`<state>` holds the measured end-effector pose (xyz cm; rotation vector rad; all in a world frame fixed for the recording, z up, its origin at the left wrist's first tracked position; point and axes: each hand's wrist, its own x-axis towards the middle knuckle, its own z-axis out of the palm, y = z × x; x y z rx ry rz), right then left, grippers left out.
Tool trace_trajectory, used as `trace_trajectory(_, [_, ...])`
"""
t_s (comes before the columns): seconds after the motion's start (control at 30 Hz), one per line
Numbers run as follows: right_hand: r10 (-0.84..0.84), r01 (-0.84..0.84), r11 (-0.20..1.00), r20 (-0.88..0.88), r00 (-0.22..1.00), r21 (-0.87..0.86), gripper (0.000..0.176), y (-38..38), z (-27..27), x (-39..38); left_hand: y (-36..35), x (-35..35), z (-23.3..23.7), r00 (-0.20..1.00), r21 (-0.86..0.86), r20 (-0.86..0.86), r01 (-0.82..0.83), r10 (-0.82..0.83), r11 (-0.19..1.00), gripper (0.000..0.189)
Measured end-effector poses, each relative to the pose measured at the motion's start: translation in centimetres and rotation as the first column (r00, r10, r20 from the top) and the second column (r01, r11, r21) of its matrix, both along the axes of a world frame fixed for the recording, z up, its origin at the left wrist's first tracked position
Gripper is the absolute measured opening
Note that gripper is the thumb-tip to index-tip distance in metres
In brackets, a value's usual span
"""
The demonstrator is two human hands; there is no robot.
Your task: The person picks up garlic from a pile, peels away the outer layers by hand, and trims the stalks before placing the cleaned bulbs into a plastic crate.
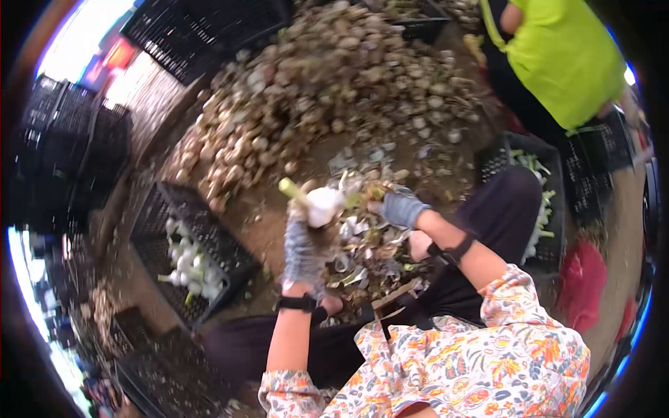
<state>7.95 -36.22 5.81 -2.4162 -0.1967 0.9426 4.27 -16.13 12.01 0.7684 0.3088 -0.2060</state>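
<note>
My left hand (304,244), in a grey glove, is closed on a white garlic bulb (325,207) whose short green stem points up and left. My right hand (401,205), also gloved, has its fingers closed round some brownish-green leafy peelings (376,191), to the right of the bulb. The two hands are apart. Below and between them, loose peelings and skins (362,251) cover the ground between my legs.
A large heap of unpeeled garlic (313,83) lies ahead. Black crates holding white bulbs stand at left (233,254) and right (491,157). Stacked crates (70,153) rise far left. A person in a yellow-green top (564,63) is at upper right, near a red sack (584,285).
</note>
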Motion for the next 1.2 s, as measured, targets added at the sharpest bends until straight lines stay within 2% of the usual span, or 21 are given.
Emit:
trace_trajectory(0.03, [0.145,-0.165,0.986,0.540,0.829,-0.011,0.046,-0.5,-6.7,-1.3,0.5,-0.1,-0.1,1.000,-0.019,-0.006,0.017,-0.017,1.000,0.058])
trace_trajectory(0.17, [-0.026,-0.093,0.979,0.555,0.832,0.184,0.059,2.1,4.1,-1.2,0.9,-0.2,-0.6,0.998,-0.022,-0.068,0.004,-0.006,1.000,0.051])
trace_trajectory(0.2, [-0.225,0.043,0.820,0.253,0.941,0.571,0.054,2.7,4.7,-0.9,0.8,-0.3,-0.7,0.997,-0.019,-0.076,0.004,-0.005,1.000,0.051])
trace_trajectory(0.23, [-0.290,0.260,0.523,-0.117,0.950,0.812,0.049,3.3,5.2,-0.8,0.6,-0.3,-0.8,0.999,-0.008,-0.043,0.027,-0.028,1.000,0.055])
trace_trajectory(0.27, [-0.293,0.263,0.521,-0.119,0.949,0.812,0.049,3.8,5.6,-0.8,0.5,-0.1,-0.8,0.999,0.003,-0.007,0.050,-0.050,0.999,0.059])
trace_trajectory(0.33, [-0.388,0.532,0.377,-0.393,0.834,0.758,0.034,4.7,6.2,-1.2,1.4,-0.5,-1.5,0.984,0.059,0.039,0.173,-0.176,0.983,0.055])
trace_trajectory(0.4, [-0.451,0.539,0.348,-0.367,0.814,0.767,0.028,5.4,4.9,-1.7,0.9,-0.8,-1.1,0.987,0.440,0.163,-0.072,-0.001,0.895,0.049])
trace_trajectory(0.47, [-0.577,0.309,0.457,0.013,0.816,0.834,0.019,5.9,3.9,-2.3,1.3,-1.2,-0.6,0.997,0.400,0.072,-0.001,-0.031,0.916,0.048])
trace_trajectory(0.53, [-0.623,0.321,0.468,0.050,0.781,0.823,0.013,6.4,3.4,-2.7,0.6,-1.3,-1.9,0.954,0.544,0.300,-0.162,-0.010,0.823,0.050])
trace_trajectory(0.6, [-0.519,-0.067,0.624,0.477,0.709,0.779,0.013,6.1,3.6,-2.9,0.6,-1.4,-2.1,0.968,0.478,0.246,-0.174,0.059,0.861,0.044])
trace_trajectory(0.67, [-0.398,-0.056,0.693,0.447,0.801,0.719,0.012,5.7,4.8,-3.4,1.0,-1.2,-1.8,0.989,0.237,0.011,-0.148,0.150,0.960,0.035])
trace_trajectory(0.77, [-0.608,0.426,0.253,-0.199,0.769,0.869,0.006,5.3,4.5,-2.4,1.2,-1.4,-0.8,0.991,0.232,0.047,-0.129,0.121,0.964,0.028])
trace_trajectory(0.8, [-0.605,0.427,0.253,-0.202,0.770,0.868,0.006,4.6,4.3,-1.5,1.3,-1.4,-0.7,0.993,0.254,0.083,-0.102,0.084,0.962,0.027])
trace_trajectory(0.87, [-0.733,0.657,0.221,-0.321,0.599,0.721,0.017,1.9,3.6,0.0,1.6,-1.4,-0.8,0.993,0.224,0.066,-0.108,0.096,0.968,0.026])
trace_trajectory(0.9, [-0.732,0.656,0.225,-0.319,0.602,0.721,0.017,0.6,2.0,0.2,2.0,-1.4,-0.7,0.996,0.236,0.071,-0.061,0.045,0.970,0.027])
trace_trajectory(0.97, [-0.440,0.470,0.721,-0.188,0.878,0.509,0.029,-0.8,-1.2,0.3,2.7,-1.4,-0.3,0.999,0.281,0.044,-0.003,-0.010,0.960,0.026])
trace_trajectory(1.0, [-0.440,0.470,0.722,-0.187,0.878,0.507,0.029,-0.8,-1.7,-0.1,2.5,-1.3,-0.4,0.999,0.278,0.043,-0.003,-0.010,0.961,0.026])
trace_trajectory(1.03, [-0.366,0.193,0.799,0.206,0.907,0.570,0.033,0.2,-0.8,-0.8,2.3,-1.2,-0.4,0.994,0.343,0.109,-0.043,0.006,0.938,0.026])
trace_trajectory(1.07, [-0.260,-0.093,0.853,0.572,0.778,0.514,0.037,1.2,0.3,-1.1,2.1,-1.1,-0.5,0.984,0.404,0.177,-0.088,0.017,0.911,0.027])
trace_trajectory(1.13, [-0.323,0.028,0.819,0.420,0.848,0.573,0.037,2.7,3.6,-0.7,1.8,-1.1,-0.3,0.978,0.461,0.211,-0.100,0.000,0.882,0.025])
trace_trajectory(1.2, [-0.353,0.230,0.735,0.069,0.933,0.638,0.036,3.9,5.4,-0.5,1.6,-1.4,-0.2,0.976,0.581,0.212,-0.089,-0.045,0.809,0.023])
